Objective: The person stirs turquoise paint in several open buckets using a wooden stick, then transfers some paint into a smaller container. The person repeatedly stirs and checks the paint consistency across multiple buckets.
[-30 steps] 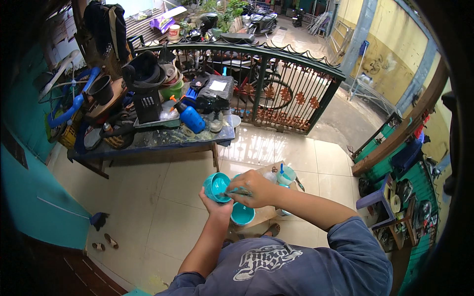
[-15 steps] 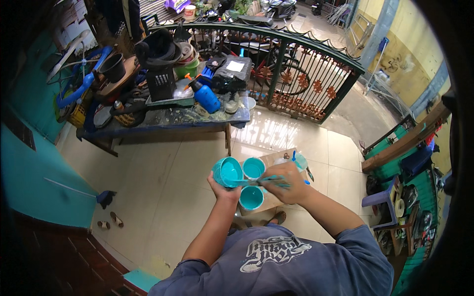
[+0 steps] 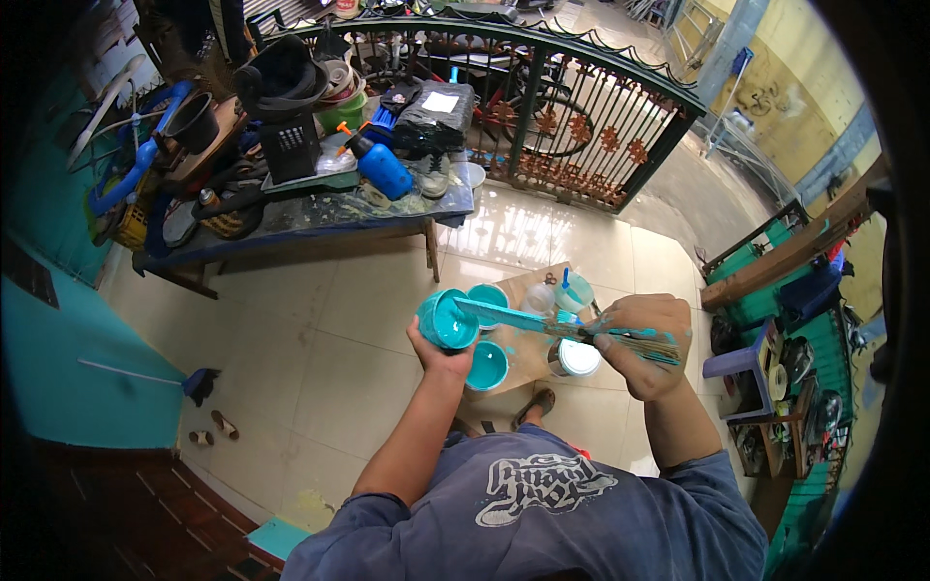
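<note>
My left hand [image 3: 443, 353] is wrapped round a tub of turquoise paint [image 3: 448, 329], tilted toward me. In my right hand [image 3: 651, 339] is a paintbrush [image 3: 523, 318], gripped near its ferrule and bristles. Its long paint-coated handle reaches left, the end in or just over the mouth of the held tub. Below, on a sheet of cardboard [image 3: 528, 360], stand a second paint tub [image 3: 486, 366] and a third paint tub [image 3: 487, 302], partly hidden behind the handle. A white-lidded container [image 3: 579, 358] stands beneath my right hand.
Clear plastic containers [image 3: 539, 298] stand at the cardboard's far side. A cluttered table [image 3: 320, 208] with a blue spray bottle [image 3: 380, 167] is at the far left. Beyond is a metal gate [image 3: 572, 126]. A purple stool [image 3: 741, 358] stands at the right.
My right hand has moved right, drawing the brush handle up and away from the held tub. The white-lidded container now shows. My left hand keeps its hold; the view has shifted slightly.
</note>
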`<state>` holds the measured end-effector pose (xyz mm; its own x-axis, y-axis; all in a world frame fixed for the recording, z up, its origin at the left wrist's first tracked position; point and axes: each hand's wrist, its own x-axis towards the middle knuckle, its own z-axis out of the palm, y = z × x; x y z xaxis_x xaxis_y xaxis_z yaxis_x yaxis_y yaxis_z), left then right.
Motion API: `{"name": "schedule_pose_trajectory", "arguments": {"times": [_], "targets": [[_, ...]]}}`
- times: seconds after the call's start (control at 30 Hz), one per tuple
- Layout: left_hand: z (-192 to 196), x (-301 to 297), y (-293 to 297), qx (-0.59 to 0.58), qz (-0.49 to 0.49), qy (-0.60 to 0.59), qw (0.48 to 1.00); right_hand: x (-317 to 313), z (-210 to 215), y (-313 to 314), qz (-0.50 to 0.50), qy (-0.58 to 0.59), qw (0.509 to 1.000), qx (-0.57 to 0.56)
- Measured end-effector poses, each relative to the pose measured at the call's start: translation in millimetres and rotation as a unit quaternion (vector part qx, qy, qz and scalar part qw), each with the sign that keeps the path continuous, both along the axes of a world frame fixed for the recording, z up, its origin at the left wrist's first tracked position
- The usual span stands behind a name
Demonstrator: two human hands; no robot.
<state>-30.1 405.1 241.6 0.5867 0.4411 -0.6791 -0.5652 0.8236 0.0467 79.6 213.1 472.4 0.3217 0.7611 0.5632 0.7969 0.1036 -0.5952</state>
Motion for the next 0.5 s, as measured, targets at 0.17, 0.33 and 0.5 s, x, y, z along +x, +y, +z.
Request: {"name": "schedule_pose_trajectory", "arguments": {"times": [0.17, 0.33, 0.5], "targets": [[-5, 7, -2, 0.001, -0.013, -0.008, 1.000, 0, 18, -10, -0.021, -0.011, 1.000, 0.016], [-5, 11, -4, 0.000, -0.016, -0.018, 1.000, -3, 37, -19, -0.044, -0.020, 0.998, 0.044], [-3, 12, -5, -0.015, -0.014, -0.015, 1.000, -7, 51, -26, -0.056, -0.047, 0.996, 0.052]]}}
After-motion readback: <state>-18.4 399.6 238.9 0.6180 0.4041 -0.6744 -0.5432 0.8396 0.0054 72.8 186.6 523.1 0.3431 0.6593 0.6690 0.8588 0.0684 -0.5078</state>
